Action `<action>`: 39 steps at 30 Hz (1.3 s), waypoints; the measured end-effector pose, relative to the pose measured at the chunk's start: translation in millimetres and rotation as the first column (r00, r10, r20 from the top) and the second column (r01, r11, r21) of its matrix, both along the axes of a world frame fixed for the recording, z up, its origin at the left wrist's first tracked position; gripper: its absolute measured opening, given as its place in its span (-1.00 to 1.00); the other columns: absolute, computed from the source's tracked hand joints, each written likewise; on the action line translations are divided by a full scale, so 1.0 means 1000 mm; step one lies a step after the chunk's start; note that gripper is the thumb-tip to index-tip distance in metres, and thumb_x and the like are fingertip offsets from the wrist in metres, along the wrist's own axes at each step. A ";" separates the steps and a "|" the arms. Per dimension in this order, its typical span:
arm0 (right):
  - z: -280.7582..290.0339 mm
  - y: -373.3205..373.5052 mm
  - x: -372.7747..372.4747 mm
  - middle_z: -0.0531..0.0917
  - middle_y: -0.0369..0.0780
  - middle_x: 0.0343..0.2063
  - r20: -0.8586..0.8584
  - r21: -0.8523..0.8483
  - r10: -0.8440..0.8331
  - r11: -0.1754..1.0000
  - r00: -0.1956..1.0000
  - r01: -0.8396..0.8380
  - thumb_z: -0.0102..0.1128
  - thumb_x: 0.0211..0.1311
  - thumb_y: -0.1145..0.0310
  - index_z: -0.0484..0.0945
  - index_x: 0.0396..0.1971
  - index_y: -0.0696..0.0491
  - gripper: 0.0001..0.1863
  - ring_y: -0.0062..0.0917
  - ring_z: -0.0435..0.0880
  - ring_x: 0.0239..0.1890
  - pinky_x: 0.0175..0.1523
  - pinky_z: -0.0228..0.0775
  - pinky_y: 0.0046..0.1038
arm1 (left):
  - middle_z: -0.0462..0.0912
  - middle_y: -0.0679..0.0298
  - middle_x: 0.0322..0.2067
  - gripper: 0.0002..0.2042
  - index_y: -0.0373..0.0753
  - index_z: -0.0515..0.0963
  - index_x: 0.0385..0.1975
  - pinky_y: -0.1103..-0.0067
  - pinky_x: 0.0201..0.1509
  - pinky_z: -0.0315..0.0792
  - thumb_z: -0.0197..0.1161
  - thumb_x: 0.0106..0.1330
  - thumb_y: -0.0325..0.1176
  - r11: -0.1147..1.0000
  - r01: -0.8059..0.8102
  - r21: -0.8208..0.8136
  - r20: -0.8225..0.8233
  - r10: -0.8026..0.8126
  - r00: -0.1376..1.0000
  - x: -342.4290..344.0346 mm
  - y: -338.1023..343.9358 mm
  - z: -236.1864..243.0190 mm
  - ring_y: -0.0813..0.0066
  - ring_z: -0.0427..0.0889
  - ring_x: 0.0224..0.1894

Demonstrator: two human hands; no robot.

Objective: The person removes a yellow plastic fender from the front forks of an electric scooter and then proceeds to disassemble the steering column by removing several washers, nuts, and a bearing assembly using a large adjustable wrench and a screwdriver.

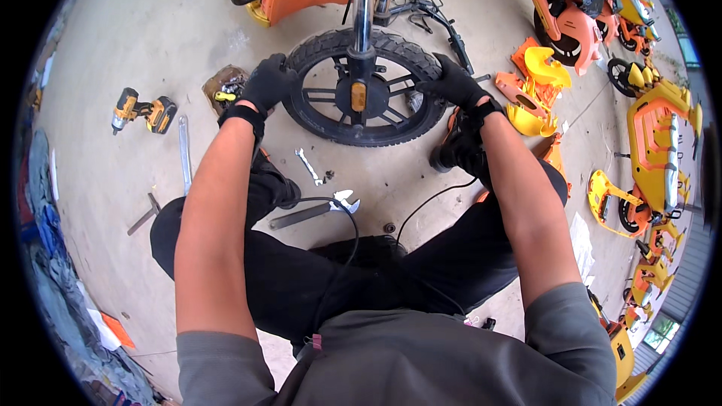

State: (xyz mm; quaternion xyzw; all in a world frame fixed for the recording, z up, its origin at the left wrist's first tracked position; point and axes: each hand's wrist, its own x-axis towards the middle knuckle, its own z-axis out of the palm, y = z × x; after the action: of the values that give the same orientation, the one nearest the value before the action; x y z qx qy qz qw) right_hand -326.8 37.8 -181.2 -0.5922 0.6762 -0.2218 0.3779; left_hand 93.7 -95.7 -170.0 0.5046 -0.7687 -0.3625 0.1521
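Observation:
A black spoked wheel (382,96) with a knobbly tyre stands in front of me, fitted to a fork with a shiny tube (364,19). An orange reflector (359,96) sits on the fork's lower end. My left hand (268,84), in a black glove, is closed on the tyre's left side. On the opposite side my right hand (456,84), gloved too, grips the tyre with its thumb toward the spokes. The far fingertips of both hands are partly hidden. Between my feet and the wheel lie a small spanner (308,167) and an adjustable wrench (316,210).
To the left lie a cordless impact driver (143,111), a long spanner (185,154) and a T-shaped tool (144,214). A small box of parts (226,90) rests beside my left hand. Yellow and orange panels (538,94) and several scooters (654,150) stand at the right.

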 end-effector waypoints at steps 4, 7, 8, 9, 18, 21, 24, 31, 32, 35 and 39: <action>0.051 0.011 0.037 0.65 0.07 0.01 -0.138 0.148 0.097 0.986 0.986 -0.076 0.57 -0.10 -0.05 0.44 0.17 0.22 -0.10 -0.20 0.63 0.10 0.17 0.46 -0.28 | 0.69 -0.10 -0.12 -0.56 -0.42 0.55 0.01 0.37 0.07 0.50 0.29 0.18 -0.27 0.994 0.010 0.108 -0.119 0.003 0.993 0.003 0.002 -0.007 0.13 0.68 -0.04; 0.077 0.022 0.056 0.66 0.09 -0.07 -0.226 0.219 0.117 0.973 0.967 -0.066 0.56 -0.12 -0.09 0.47 0.04 0.26 -0.14 -0.18 0.66 0.04 0.10 0.48 -0.27 | 0.69 -0.07 -0.10 -0.54 -0.41 0.54 0.05 0.38 0.07 0.50 0.29 0.17 -0.31 0.975 0.127 0.182 -0.047 -0.120 0.992 -0.006 0.012 0.010 0.14 0.68 -0.04; 0.077 0.026 0.061 0.67 0.09 -0.10 -0.191 0.207 0.094 0.977 0.977 -0.054 0.56 -0.12 -0.06 0.47 0.00 0.27 -0.17 -0.18 0.68 0.00 0.07 0.49 -0.29 | 0.69 -0.03 -0.13 -0.55 -0.41 0.54 0.04 0.41 0.06 0.51 0.30 0.15 -0.34 0.971 0.170 0.170 -0.073 -0.160 0.984 -0.004 0.012 0.000 0.18 0.68 -0.07; 0.078 0.029 0.060 0.67 0.08 -0.11 -0.179 0.186 0.078 0.982 0.981 -0.044 0.56 -0.11 -0.06 0.48 0.01 0.27 -0.17 -0.19 0.68 -0.02 0.06 0.50 -0.29 | 0.69 -0.02 -0.15 -0.55 -0.40 0.54 0.04 0.43 0.05 0.51 0.30 0.14 -0.35 0.955 0.217 0.200 -0.085 -0.204 0.975 -0.006 0.013 0.001 0.20 0.67 -0.09; 0.094 0.056 0.107 0.70 0.03 -0.22 -0.088 0.218 -0.030 0.975 0.996 0.049 0.51 -0.02 -0.18 0.30 -0.05 0.27 -0.12 -0.23 0.74 -0.13 -0.04 0.55 -0.32 | 0.60 0.29 0.01 -0.40 -0.30 0.40 0.30 0.56 0.21 0.39 0.35 0.21 -0.41 0.754 0.361 0.549 -0.273 -0.246 0.930 -0.023 0.051 0.025 0.53 0.52 0.05; 0.084 0.061 0.124 0.68 0.12 -0.16 -0.016 0.147 -0.031 0.989 0.999 0.033 0.48 -0.01 -0.23 0.33 0.03 0.32 -0.06 -0.10 0.73 -0.05 0.02 0.53 -0.25 | 0.65 0.27 -0.15 -0.58 -0.29 0.49 0.12 0.53 0.02 0.47 0.34 0.30 -0.31 0.860 0.277 0.428 -0.217 -0.200 0.955 -0.018 0.053 0.010 0.51 0.59 -0.13; 0.084 0.070 0.138 0.66 0.18 -0.11 -0.025 0.055 -0.010 0.998 1.000 0.011 0.41 0.08 -0.19 0.35 0.06 0.33 -0.11 -0.03 0.69 0.01 0.05 0.51 -0.19 | 0.68 0.24 -0.37 -0.75 -0.30 0.54 -0.07 0.54 -0.29 0.54 0.26 0.33 -0.33 0.926 0.153 0.345 -0.290 -0.050 0.956 -0.025 0.062 0.016 0.47 0.66 -0.39; 0.121 0.079 0.193 0.59 -0.03 -0.40 0.084 0.033 -0.075 0.997 0.994 0.072 0.50 0.08 0.05 0.38 -0.11 0.24 -0.35 -0.21 0.64 -0.33 -0.21 0.46 -0.24 | 0.67 0.27 -0.42 -0.82 -0.30 0.51 -0.17 0.56 -0.39 0.51 0.19 0.42 -0.30 0.979 0.076 0.191 -0.125 -0.053 0.991 -0.003 0.038 -0.013 0.53 0.65 -0.45; 0.121 0.079 0.200 0.59 -0.04 -0.41 0.076 -0.001 -0.080 0.997 0.994 0.080 0.50 0.07 0.08 0.38 -0.10 0.22 -0.37 -0.19 0.65 -0.34 -0.22 0.46 -0.24 | 0.67 0.28 -0.43 -0.84 -0.29 0.48 -0.16 0.57 -0.37 0.50 0.18 0.40 -0.36 0.969 0.114 0.221 -0.152 -0.081 0.985 0.002 0.031 -0.021 0.51 0.65 -0.45; 0.125 0.075 0.215 0.62 -0.04 -0.40 0.130 -0.036 -0.083 0.995 0.988 0.088 0.51 0.04 0.15 0.37 -0.04 0.21 -0.36 -0.15 0.68 -0.33 -0.21 0.49 -0.24 | 0.64 0.31 -0.43 -0.85 -0.27 0.44 -0.13 0.57 -0.36 0.50 0.17 0.38 -0.41 0.975 0.085 0.206 -0.122 -0.061 0.991 0.019 0.014 -0.038 0.50 0.64 -0.44; 0.119 0.082 0.224 0.68 0.01 -0.30 0.133 -0.085 -0.104 0.990 0.986 0.116 0.47 0.07 0.21 0.33 0.12 0.24 -0.29 -0.14 0.71 -0.24 -0.17 0.54 -0.23 | 0.70 0.11 -0.32 -0.73 -0.37 0.46 -0.11 0.40 -0.12 0.57 0.26 0.31 -0.35 0.958 0.081 0.273 -0.169 -0.035 0.985 0.007 0.019 -0.021 0.31 0.72 -0.27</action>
State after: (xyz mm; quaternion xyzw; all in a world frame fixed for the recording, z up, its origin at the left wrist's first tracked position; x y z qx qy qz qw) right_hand -102.5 120.2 -62.2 -0.5554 0.6712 -0.3111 0.3799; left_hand 100.8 -77.2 -190.6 0.4670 -0.7093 -0.5115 0.1309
